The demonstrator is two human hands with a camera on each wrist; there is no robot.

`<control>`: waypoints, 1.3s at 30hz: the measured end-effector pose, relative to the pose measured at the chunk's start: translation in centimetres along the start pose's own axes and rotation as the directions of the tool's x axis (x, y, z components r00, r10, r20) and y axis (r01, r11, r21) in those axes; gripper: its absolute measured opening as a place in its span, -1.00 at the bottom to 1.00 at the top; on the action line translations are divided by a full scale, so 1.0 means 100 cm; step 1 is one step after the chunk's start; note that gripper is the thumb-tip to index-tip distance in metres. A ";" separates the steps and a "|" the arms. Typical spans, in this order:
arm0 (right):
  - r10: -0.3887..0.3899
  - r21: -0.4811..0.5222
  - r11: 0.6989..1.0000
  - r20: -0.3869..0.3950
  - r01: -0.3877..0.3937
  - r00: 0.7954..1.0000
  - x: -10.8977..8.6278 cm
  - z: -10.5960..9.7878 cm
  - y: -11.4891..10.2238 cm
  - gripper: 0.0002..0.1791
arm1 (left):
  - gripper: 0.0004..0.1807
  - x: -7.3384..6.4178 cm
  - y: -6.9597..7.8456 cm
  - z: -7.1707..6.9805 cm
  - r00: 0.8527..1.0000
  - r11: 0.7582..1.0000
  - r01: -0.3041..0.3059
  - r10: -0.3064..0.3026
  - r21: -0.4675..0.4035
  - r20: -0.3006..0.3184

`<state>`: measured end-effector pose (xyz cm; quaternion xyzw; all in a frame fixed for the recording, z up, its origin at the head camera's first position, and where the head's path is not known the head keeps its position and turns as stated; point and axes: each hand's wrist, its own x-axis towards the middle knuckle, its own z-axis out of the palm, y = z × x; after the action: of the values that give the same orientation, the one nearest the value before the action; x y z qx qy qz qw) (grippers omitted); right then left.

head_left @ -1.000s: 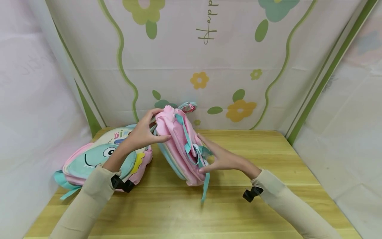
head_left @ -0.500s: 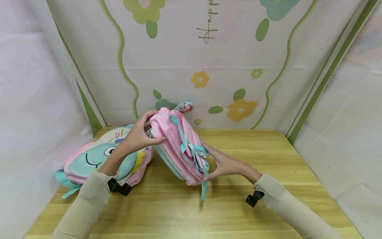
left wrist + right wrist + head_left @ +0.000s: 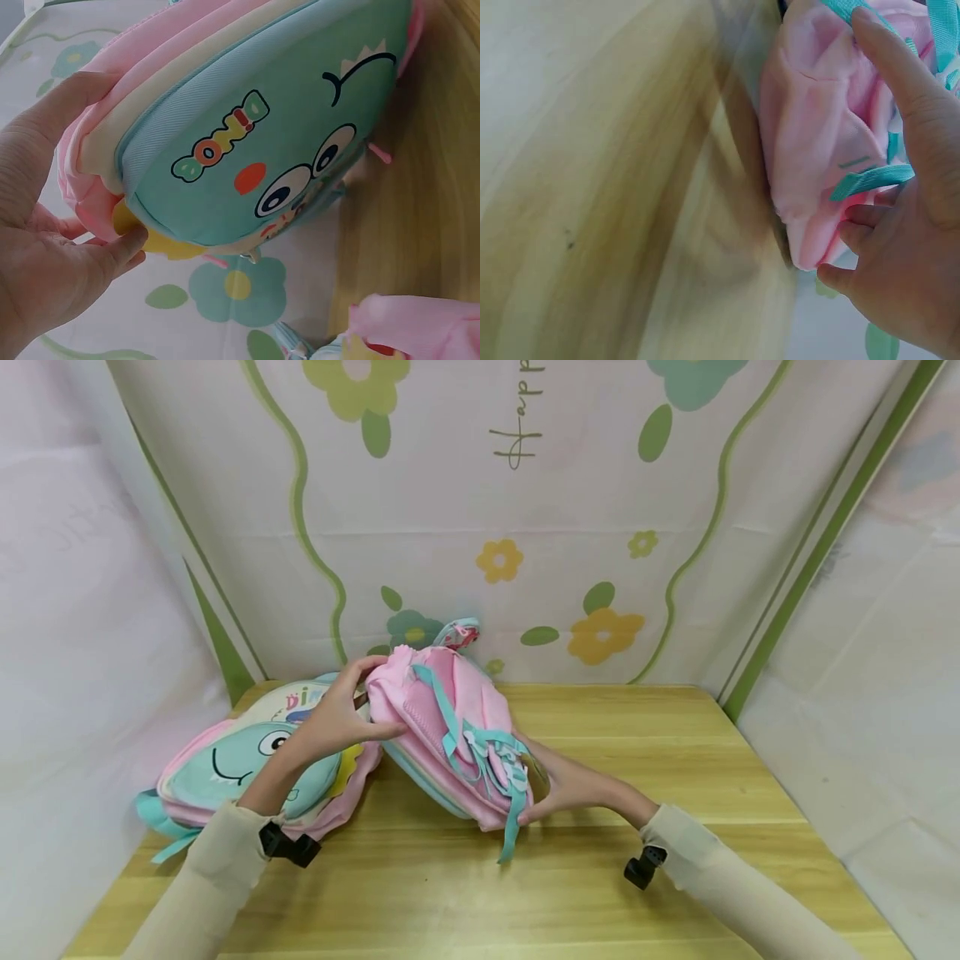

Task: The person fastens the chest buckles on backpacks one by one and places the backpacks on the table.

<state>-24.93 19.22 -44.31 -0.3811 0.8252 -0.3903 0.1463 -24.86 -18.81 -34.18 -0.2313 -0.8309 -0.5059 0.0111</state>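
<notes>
A pink backpack [image 3: 427, 718] leans to the left on the table, its back panel and teal straps [image 3: 513, 810] turned up toward me. In the left wrist view, its mint front [image 3: 225, 165] shows a cartoon face and the letters DINO. My left hand [image 3: 330, 718] grips the upper left side, thumb on the pink side and fingers round the other edge. At the lower right, my right hand [image 3: 570, 781] holds the strap side between thumb and fingers. The right wrist view shows the right thumb [image 3: 896, 60] against a teal strap, with the other fingers on pink fabric.
A second backpack [image 3: 210, 768] with a dinosaur face lies at the left of the wooden table [image 3: 660, 877], partly behind my left arm. A flowered cloth wall [image 3: 420, 510] rises behind the table. White cloth sides stand left and right.
The held backpack has tipped further left and down, showing more of its back panel and straps. My left hand has moved left and lower with it; the right hand has shifted slightly right.
</notes>
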 end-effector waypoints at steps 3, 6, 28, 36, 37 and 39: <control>0.012 0.012 1.000 -0.004 -0.012 1.000 -0.002 0.002 -0.001 0.51 | 0.10 -0.004 -0.005 0.001 1.000 1.000 0.022 -0.022 0.016 0.005; 0.046 0.007 0.999 -0.002 -0.046 0.999 -0.004 0.003 -0.001 0.50 | 0.11 -0.009 -0.010 0.001 0.999 0.998 0.039 -0.040 0.042 0.010; 0.138 -0.109 0.985 0.015 -0.135 0.990 -0.019 -0.006 0.010 0.48 | 0.31 -0.036 -0.053 0.020 0.986 0.971 0.103 -0.128 0.215 0.106; 0.151 -0.105 0.983 0.021 -0.148 0.988 -0.026 -0.014 0.013 0.48 | 0.28 -0.042 -0.064 0.027 0.978 0.976 0.083 -0.119 0.204 0.174; 0.150 -0.102 0.984 0.022 -0.147 0.988 -0.026 -0.015 0.013 0.48 | 0.28 -0.043 -0.065 0.027 0.975 0.974 0.086 -0.125 0.208 0.183; 0.147 -0.099 0.985 0.026 -0.143 0.989 -0.027 -0.016 0.013 0.47 | 0.27 -0.045 -0.068 0.028 0.970 0.974 0.100 -0.141 0.202 0.199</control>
<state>-24.69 22.59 -44.36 -0.3332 0.8662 -0.3316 0.1693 -22.97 -20.71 -42.37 -0.2307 -0.8845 -0.3961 -0.0864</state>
